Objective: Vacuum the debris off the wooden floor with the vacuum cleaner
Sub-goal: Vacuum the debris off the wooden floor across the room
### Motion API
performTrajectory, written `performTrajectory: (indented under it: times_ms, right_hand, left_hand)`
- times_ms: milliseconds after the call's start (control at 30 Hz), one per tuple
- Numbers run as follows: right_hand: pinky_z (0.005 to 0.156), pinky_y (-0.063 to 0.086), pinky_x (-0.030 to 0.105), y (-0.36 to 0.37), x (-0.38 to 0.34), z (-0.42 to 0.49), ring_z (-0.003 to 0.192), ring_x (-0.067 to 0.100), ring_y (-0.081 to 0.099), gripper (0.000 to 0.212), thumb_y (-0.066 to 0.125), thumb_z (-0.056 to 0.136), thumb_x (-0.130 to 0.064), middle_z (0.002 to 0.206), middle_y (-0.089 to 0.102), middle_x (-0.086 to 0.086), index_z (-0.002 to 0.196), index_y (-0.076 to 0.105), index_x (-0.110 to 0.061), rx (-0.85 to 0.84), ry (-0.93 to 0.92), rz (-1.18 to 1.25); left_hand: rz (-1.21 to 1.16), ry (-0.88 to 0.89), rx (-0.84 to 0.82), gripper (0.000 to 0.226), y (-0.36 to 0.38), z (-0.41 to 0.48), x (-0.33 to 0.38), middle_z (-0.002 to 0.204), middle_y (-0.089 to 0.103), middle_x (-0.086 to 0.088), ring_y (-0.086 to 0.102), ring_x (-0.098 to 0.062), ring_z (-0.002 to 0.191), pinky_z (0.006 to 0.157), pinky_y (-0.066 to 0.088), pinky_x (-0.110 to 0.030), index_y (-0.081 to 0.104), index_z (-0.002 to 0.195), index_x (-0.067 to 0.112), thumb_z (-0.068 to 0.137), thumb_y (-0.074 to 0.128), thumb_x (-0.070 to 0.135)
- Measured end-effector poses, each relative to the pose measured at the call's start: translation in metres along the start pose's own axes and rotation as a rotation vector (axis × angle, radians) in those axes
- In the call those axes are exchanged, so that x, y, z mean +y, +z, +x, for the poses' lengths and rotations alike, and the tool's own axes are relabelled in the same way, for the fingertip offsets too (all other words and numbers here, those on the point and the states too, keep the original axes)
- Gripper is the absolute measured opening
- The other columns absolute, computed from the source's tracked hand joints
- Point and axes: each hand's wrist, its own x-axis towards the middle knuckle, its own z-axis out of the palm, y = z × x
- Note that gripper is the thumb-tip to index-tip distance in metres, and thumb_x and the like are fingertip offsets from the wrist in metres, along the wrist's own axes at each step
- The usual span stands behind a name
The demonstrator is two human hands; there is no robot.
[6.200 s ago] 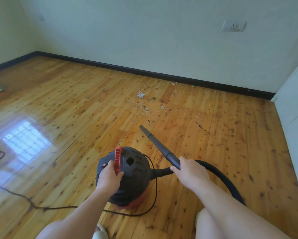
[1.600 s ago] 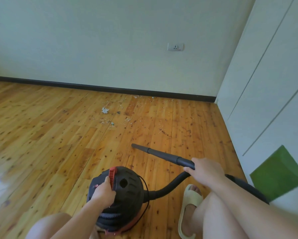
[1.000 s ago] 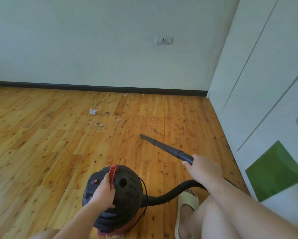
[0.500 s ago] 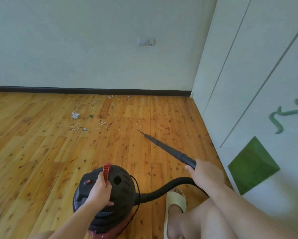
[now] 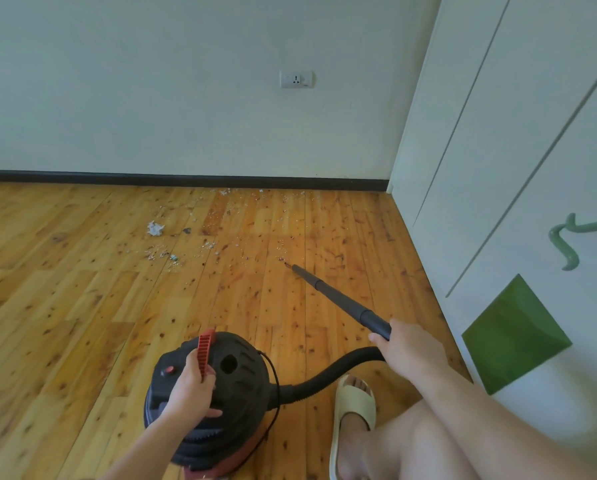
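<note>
At nine o'clock, bare wooden floor, glossy knotted planks. Toward eleven o'clock from the canister, debris strewn up to the black skirting: a crumpled pale scrap, grit and small flecks, thinning out toward twelve. Looks light and loose, so likely to lift readily, though the scrap may be too big for the narrow tip and could clog it.

At six o'clock, left hand curled round the red handle atop the vacuum cleaner, a squat black drum on a red base. Probably hefty enough to want that handle for any shifting; hard shell, no better hold in sight.

Out of its three o'clock side, black hose, flexible, curving up to the stiff tapered wand. Right hand wrapped about the wand's thick rear collar at four o'clock, a sound place for steering. Tip low at one o'clock of the drum, by the nearest flecks; touching the boards or just above, hard to say.

Farther right, beige slipper, white wardrobe doors.
</note>
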Motion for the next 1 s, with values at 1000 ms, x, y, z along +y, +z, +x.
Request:
performTrajectory:
  times_ms: [1000]
  right_hand:
    - [0.062,0.046,0.02,-0.026,-0.036,0.13,0.086,0.012,0.064,0.043,0.048,0.102,-0.059,0.1,0.063,-0.006,0.124,0.056,-0.023,-0.071,-0.035,-0.044]
  left_hand:
    - [-0.037,-0.048,-0.011,0.055,0.025,0.097,0.064,0.113,0.05,-0.004,0.059,-0.021,0.097,0.054,0.062,-0.036,0.027,0.15,0.026,0.103,0.048,0.006]
